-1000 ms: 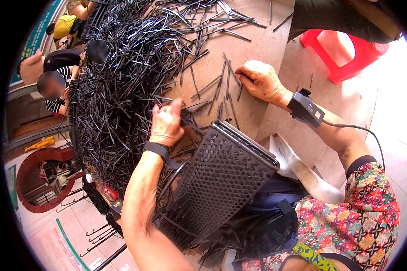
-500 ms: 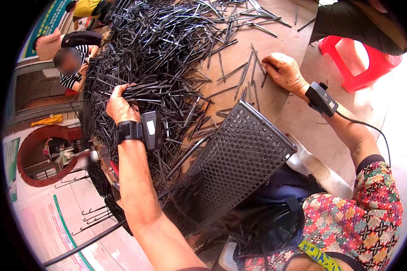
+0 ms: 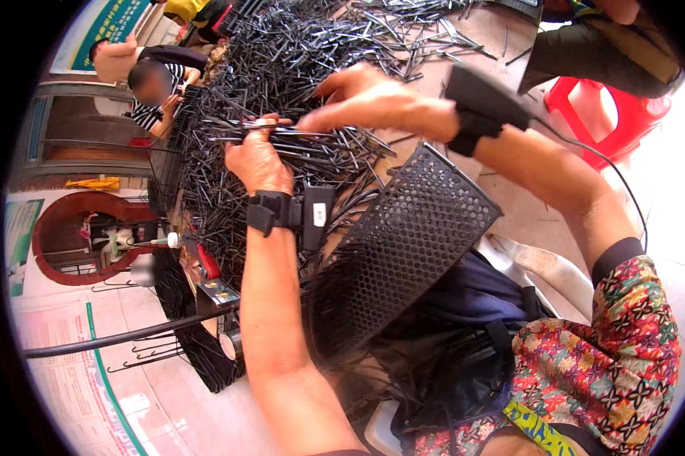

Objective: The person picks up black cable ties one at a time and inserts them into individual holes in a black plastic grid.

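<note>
Beyond both hands, the table (image 3: pixel 483 23) is covered by a loose pile (image 3: pixel 270 57) of dark rods, and a red stool (image 3: pixel 637 114) is seen past the right forearm. Several thin black sticks (image 3: pixel 301 140) are gripped by the left hand (image 3: pixel 257 163), thumb on top; their long axis is laid crosswise to its forearm, with ends stuck out on both sides. Beside their right ends, just right of and beyond the left hand, the blurred right hand (image 3: pixel 361 95) is held partly open, thumb apart from fingers; whether the sticks are touched by it cannot be told. Nearer the body, a perforated panel (image 3: pixel 411 235) is tilted.
</note>
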